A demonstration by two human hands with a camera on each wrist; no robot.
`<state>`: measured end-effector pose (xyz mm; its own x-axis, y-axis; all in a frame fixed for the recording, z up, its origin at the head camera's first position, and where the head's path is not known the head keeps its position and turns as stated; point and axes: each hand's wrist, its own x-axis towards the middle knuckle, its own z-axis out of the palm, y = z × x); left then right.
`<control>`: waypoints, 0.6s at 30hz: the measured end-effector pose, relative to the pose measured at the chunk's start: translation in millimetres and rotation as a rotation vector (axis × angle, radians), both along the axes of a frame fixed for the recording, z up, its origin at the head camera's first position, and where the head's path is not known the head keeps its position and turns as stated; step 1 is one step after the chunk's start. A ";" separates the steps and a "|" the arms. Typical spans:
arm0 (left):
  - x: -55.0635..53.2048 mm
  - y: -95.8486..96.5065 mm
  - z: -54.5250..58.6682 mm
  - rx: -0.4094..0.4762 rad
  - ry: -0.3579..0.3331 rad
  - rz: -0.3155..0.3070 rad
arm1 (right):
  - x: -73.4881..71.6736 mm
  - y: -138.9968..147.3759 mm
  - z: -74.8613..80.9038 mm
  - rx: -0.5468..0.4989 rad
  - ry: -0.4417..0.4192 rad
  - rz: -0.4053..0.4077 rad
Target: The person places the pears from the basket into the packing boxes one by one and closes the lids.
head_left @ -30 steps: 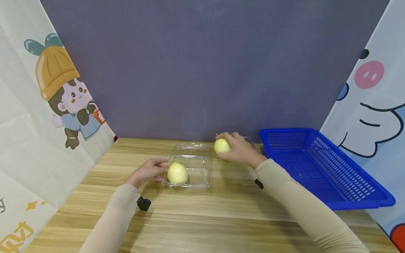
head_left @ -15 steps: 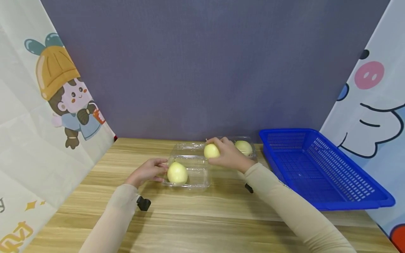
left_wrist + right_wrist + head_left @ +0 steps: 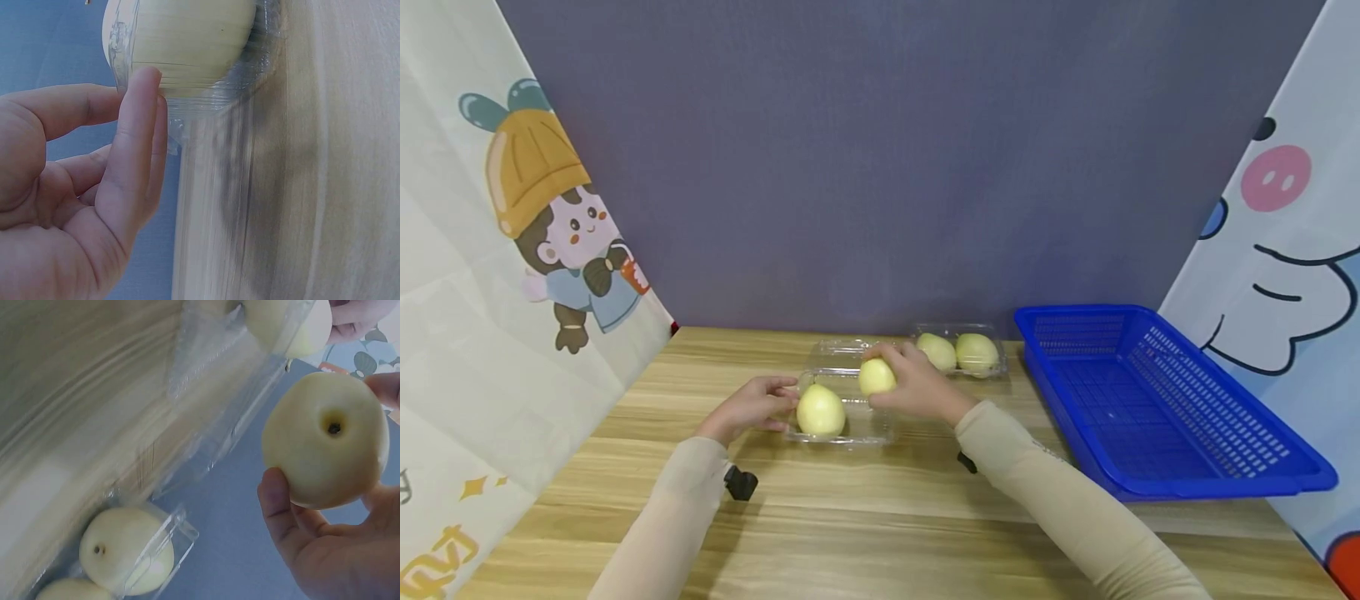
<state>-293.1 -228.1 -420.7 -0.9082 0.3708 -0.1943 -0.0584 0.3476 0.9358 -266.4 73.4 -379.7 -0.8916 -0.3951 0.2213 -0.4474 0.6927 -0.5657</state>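
My right hand [image 3: 919, 385] grips a pale yellow pear [image 3: 877, 378] between thumb and fingers, above the right part of a clear plastic clamshell box [image 3: 868, 431]. In the right wrist view the held pear [image 3: 325, 440] shows its dark, hollowed end. Another pear [image 3: 821, 412] sits in the left half of that box, whose lid [image 3: 835, 357] lies opened back toward the wall. At the box's left side is my left hand [image 3: 754, 407]. Its nearly straight fingers [image 3: 134, 134] touch the clear side wall next to the seated pear [image 3: 187, 47].
Behind and to the right, a second clear box [image 3: 962, 372] holds two pears [image 3: 936, 353]. A large blue plastic basket [image 3: 1078, 417] stands at the right of the wooden table [image 3: 850, 533]. A grey panel [image 3: 880, 167] rises along the back edge.
My right hand has carried the pear leftward and toward me, from the second box to over the near box. The second box's two pears have come into sight. My left hand has stayed still.
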 end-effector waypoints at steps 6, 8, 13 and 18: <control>-0.3 0.0 -0.2 0.004 0.002 -0.013 | 2.6 -4.9 -2.7 0.003 -0.002 0.021; 0.0 -0.2 0.4 0.011 -0.005 -0.008 | 2.5 -5.6 -3.8 0.007 0.000 0.027; 0.1 -0.2 0.9 0.014 -0.009 -0.017 | 2.0 -7.5 -7.5 0.040 0.014 0.025; -0.2 -0.3 1.4 0.010 -0.001 -0.024 | 3.6 -10.5 -11.1 0.058 0.016 0.030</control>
